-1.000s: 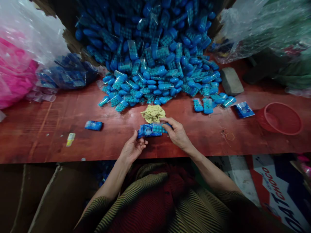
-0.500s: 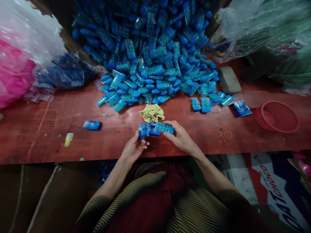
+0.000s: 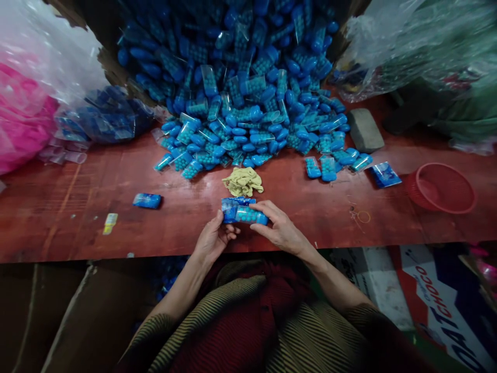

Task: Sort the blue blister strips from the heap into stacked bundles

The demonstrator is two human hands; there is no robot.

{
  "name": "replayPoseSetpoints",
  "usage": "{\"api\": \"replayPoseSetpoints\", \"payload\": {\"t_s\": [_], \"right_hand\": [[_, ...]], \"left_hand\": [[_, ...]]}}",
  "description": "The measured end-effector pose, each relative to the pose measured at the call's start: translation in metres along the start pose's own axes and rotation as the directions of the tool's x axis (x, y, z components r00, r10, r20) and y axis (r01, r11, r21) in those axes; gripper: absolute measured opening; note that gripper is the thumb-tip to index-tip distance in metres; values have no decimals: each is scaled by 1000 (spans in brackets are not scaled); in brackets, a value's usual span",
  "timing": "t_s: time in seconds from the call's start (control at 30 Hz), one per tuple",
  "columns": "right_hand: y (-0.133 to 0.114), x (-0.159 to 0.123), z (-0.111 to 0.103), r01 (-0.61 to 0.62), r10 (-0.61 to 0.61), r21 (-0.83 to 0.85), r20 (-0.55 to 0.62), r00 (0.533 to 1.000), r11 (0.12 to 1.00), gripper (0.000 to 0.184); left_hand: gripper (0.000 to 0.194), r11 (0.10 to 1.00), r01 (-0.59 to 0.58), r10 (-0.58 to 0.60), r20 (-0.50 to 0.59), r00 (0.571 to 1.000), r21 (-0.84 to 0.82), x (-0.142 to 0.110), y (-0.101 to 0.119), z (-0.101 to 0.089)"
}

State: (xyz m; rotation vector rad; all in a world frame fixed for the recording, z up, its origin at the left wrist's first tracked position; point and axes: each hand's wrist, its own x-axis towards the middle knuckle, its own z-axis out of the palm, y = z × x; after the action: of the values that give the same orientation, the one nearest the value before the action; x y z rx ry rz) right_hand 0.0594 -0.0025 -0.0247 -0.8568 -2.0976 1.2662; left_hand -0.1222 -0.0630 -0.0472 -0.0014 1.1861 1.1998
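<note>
My left hand (image 3: 215, 235) pinches a blue printed sleeve (image 3: 229, 210) between thumb and fingers near the table's front edge. My right hand (image 3: 281, 228) grips the blue-capped end of a clear candy container (image 3: 250, 215) filled with small turquoise balls. The container's left end meets the sleeve's right side; whether it is inside the opening cannot be made out. Just behind them another blue printed piece (image 3: 248, 200) lies on the table, partly hidden. A crumpled yellow cloth (image 3: 243, 181) sits beyond it.
A large heap of similar containers (image 3: 240, 124) fills the back. Left lie a wrapped container (image 3: 146, 200) and a yellow label (image 3: 110, 223). Right are a grey block (image 3: 365, 129), a stack of blue sleeves (image 3: 385, 174) and a red basket (image 3: 440, 187). Plastic bags (image 3: 104, 114) stand at both sides.
My right hand has brought the container left and down, so its clear end now meets the sleeve. My left hand has stayed nearly still with the sleeve.
</note>
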Motion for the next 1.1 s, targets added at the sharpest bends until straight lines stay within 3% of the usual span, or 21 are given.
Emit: {"api": "replayPoseSetpoints", "payload": {"t_s": [0.33,0.6,0.73,0.87,0.97,1.1], "right_hand": [[8,-2,-2,96,-96,4,30,995,995,39],[11,0,-1,17,-19,109,10,1000,994,41],[9,1,-3,31,-33,95,26,999,995,40],[7,1,-1,37,-39,47,49,998,998,41],[11,-1,13,68,-68,8,13,998,998,41],[19,-7,38,108,-116,-111,-63,991,988,43]], "left_hand": [[35,994,-91,89,44,995,66,-2,0,-2],[31,954,-281,276,60,959,109,-5,5,0],[30,957,-261,254,69,965,129,-6,7,0],[26,965,-236,238,-7,971,115,-6,2,3],[21,975,-208,211,-39,977,73,-5,-2,8],[18,997,-59,60,26,998,-58,-3,-4,12]]}}
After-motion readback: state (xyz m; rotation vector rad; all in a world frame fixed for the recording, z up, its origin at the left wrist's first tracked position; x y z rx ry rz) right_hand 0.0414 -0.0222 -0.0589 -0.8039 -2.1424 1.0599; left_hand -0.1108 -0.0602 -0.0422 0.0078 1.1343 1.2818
